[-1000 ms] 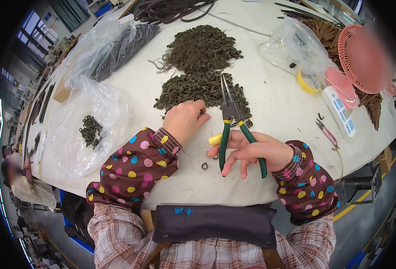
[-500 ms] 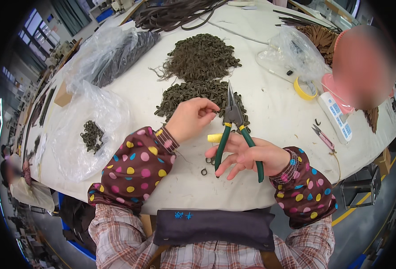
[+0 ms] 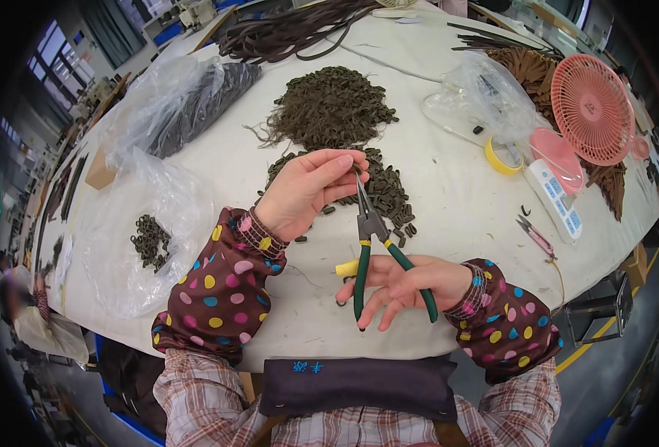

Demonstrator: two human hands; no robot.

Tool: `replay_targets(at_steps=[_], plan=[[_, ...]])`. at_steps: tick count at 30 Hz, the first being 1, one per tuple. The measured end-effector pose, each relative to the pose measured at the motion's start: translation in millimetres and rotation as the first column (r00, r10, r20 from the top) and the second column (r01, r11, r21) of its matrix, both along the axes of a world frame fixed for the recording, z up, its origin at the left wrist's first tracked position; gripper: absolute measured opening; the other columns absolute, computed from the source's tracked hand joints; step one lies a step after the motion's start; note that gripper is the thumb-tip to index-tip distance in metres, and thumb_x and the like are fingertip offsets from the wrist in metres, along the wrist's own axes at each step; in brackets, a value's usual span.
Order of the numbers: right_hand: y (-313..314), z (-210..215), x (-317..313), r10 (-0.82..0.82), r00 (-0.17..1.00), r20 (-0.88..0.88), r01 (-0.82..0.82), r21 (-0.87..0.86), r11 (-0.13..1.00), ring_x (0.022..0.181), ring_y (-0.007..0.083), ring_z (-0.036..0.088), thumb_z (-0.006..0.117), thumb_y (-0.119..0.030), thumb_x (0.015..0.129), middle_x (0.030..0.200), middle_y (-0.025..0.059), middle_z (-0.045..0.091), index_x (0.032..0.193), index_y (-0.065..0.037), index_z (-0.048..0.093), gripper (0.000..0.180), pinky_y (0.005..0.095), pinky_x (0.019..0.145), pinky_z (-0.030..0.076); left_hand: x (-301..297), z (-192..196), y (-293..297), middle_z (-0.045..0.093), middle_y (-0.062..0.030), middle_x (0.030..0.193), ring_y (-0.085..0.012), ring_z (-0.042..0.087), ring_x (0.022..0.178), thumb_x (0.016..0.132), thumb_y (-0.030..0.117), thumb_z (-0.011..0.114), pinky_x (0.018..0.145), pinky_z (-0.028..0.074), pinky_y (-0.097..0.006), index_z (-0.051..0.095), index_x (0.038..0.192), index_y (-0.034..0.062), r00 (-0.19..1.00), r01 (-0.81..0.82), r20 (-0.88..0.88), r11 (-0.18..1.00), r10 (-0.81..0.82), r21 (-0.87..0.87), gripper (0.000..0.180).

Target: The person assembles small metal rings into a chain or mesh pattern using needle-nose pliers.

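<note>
Holding the left hand [image 3: 303, 190] forward over the bench [image 3: 314, 339], angled in toward the middle, in a dark dotted sleeve cover [image 3: 218, 290]. Pressing the left thumb and forefinger together at the tip of the pliers [image 3: 371, 226], with the other left fingers [image 3: 333, 195] curled loosely beneath. Pinching there what looks like a small dark loop [image 3: 357, 169], mostly hidden, right between the finger pads and touching the fine metal tips. Cannot tell how far onto the tips. Gripping the pliers lower down and to the right with the right hand [image 3: 411, 287], turned palm inward, in a matching sleeve cover [image 3: 508, 320]. Spread across and between the green handles with the right fingers [image 3: 380, 299], loosely curled, with the handles well apart and the slim jaws close together, pointing up toward the left hand. Wearing a yellow wrap [image 3: 347, 268] on one right finger, just past the left handle, with dark rings [image 3: 341, 303] on the bench just below. Placed in front of a near pile of dark loops [image 3: 385, 197], partly covered by the left hand, and a larger far pile [image 3: 333, 108] beyond. Flanked well to the left by a smaller heap [image 3: 150, 242] on clear plastic [image 3: 113, 253], and to the right by snips [image 3: 536, 235].
</note>
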State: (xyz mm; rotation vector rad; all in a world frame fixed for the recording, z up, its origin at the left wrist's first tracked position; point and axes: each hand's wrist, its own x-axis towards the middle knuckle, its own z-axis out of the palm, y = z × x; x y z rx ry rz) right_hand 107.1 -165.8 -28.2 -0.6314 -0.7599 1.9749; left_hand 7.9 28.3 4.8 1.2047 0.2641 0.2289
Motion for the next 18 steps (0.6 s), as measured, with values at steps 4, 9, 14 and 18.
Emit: replay_targets(at_steps=[4,9,14,18], plan=[[1.4,5.0,0.0,-0.021,1.000,0.012,0.022,-0.032,0.999,0.099,0.0220,0.058,0.048,-0.013,0.083,0.128,0.0132,0.042,0.131,-0.003,0.031,0.051,0.0298,0.078,0.050,-2.4,1.6,-1.6,0.059,-0.0063,0.100,-0.0140,0.057,0.094,0.089,0.013,0.053,0.084,0.047,-0.027,0.055,0.108,0.0003,1.000,-0.005,0.006,1.000,0.005,-0.025,0.023],[0.9,5.7,1.2,-0.038,0.998,0.057,0.040,-0.038,0.998,0.099,0.0215,0.058,0.048,-0.014,0.083,0.127,0.0134,0.043,0.129,-0.003,0.033,0.049,0.0298,0.076,0.051,-5.1,4.7,-8.7,0.057,-0.0086,0.106,-0.0155,0.057,0.095,0.088,0.013,0.054,0.083,0.048,-0.027,0.044,0.121,0.0014,0.998,0.040,-0.048,0.999,-0.039,0.025,0.037],[0.5,7.6,4.9,-0.080,0.956,0.282,0.074,0.033,0.997,0.094,0.0199,0.059,0.049,-0.020,0.081,0.118,0.0116,0.047,0.125,-0.002,0.036,0.049,0.0284,0.072,0.052,-5.6,-0.1,-13.2,0.056,-0.0088,0.108,-0.0164,0.057,0.097,0.088,0.015,0.054,0.087,0.046,-0.029,0.042,0.123,0.0014,0.993,0.084,-0.087,0.996,-0.083,0.002,0.039],[1.5,9.9,5.7,-0.092,0.947,0.309,0.093,0.011,0.996,0.090,0.0198,0.060,0.048,-0.020,0.080,0.114,0.0111,0.049,0.124,-0.002,0.035,0.050,0.0281,0.069,0.053,-3.1,-3.0,-19.9,0.055,-0.0103,0.114,-0.0159,0.055,0.100,0.091,0.023,0.050,0.093,0.040,-0.032,0.047,0.117,0.0000,0.985,0.174,0.025,0.983,-0.173,-0.065,0.035]])
